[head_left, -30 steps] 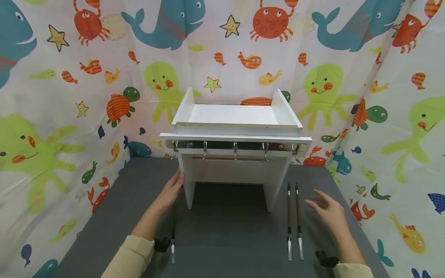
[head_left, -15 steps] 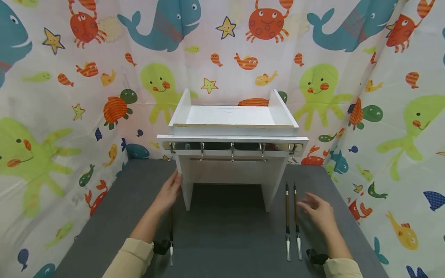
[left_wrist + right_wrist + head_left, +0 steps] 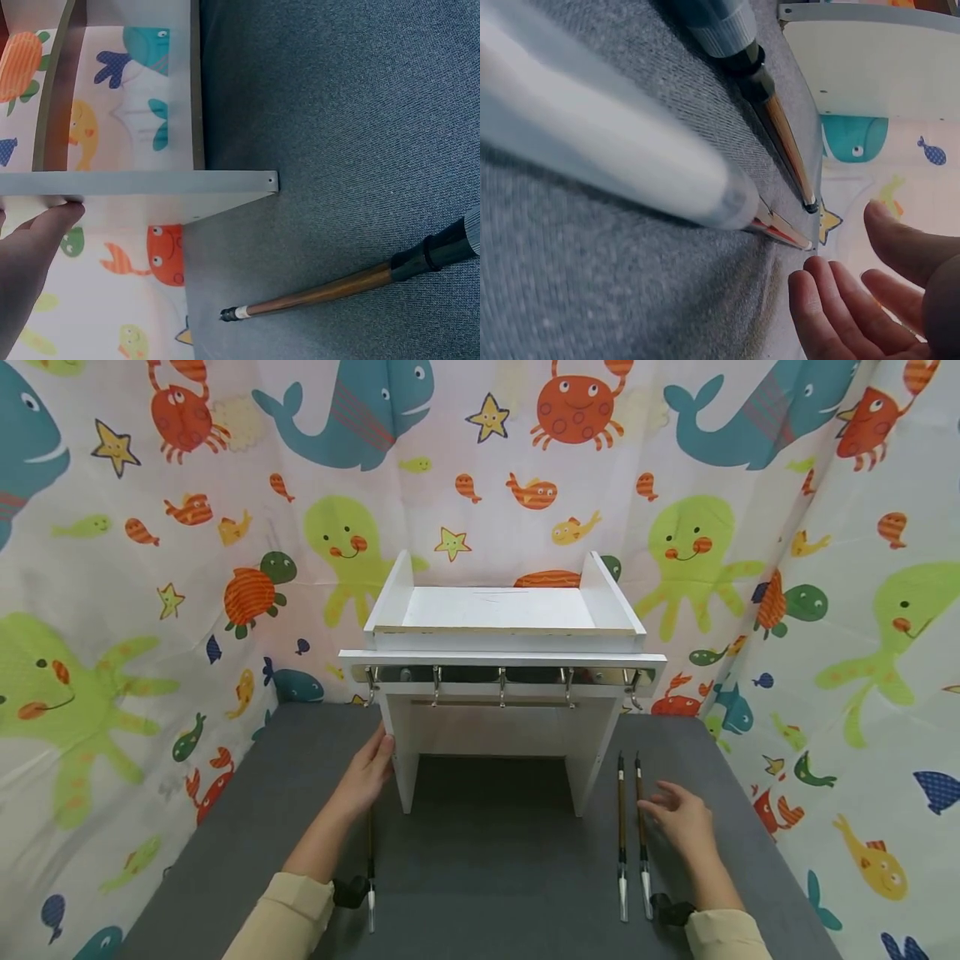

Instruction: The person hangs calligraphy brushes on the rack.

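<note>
Left hand: the left hand [image 3: 366, 774] rests flat, fingers straight, against the left side panel of the white wooden shelf [image 3: 501, 647]; it holds nothing.
Right hand: the right hand [image 3: 678, 817] hovers with fingers spread and relaxed, just beside the pair of calligraphy brushes [image 3: 632, 835], gripping nothing.
Shelf: it stands upright on the grey mat [image 3: 487, 860], with a row of metal hooks [image 3: 501, 685] under its top board.
Brushes: the pair lies side by side right of the shelf; a single brush [image 3: 371, 868] lies by the left forearm.
Backdrop: sea-creature cloth [image 3: 135, 568].
</note>
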A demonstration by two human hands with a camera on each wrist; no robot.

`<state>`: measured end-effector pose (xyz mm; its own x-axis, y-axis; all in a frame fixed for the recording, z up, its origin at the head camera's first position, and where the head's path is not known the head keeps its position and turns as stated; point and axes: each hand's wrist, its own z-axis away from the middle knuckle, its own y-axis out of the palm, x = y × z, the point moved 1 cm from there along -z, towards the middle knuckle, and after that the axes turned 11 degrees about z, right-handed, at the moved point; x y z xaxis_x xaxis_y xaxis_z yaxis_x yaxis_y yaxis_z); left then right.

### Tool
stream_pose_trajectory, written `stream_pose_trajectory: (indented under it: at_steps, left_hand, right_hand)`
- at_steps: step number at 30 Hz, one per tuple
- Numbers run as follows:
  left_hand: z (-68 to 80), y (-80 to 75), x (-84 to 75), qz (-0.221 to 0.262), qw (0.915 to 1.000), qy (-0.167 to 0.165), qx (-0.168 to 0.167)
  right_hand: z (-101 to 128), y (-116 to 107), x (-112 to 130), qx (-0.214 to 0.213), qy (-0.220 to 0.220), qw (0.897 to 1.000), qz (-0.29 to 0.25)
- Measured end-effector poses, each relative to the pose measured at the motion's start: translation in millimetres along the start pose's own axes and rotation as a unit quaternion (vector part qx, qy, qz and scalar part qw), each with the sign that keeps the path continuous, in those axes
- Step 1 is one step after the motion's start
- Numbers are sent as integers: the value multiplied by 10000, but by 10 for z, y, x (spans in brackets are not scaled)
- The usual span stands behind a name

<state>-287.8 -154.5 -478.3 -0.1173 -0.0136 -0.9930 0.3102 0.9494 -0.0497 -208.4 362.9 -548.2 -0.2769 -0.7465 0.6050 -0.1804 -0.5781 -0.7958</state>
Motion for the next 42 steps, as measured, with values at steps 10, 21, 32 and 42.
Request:
stream_pose_trajectory:
  at_steps: [10, 21, 32, 42]
  left_hand:
    - [4, -15, 9, 115, 9999, -22, -48]
    - [9, 4, 5, 266, 9995, -148, -59]
    - [0, 6, 15, 308, 9994, -151, 3]
    - [-12, 12, 29, 323, 9994, -131, -76]
  right_hand:
    - [-26, 88, 20, 121, 334, 9994, 32]
    - [-57, 159, -2, 127, 426, 9985, 332]
    - [-27, 101, -27, 87, 359, 9990, 249]
    - [49, -100, 95, 258, 533, 9970, -490]
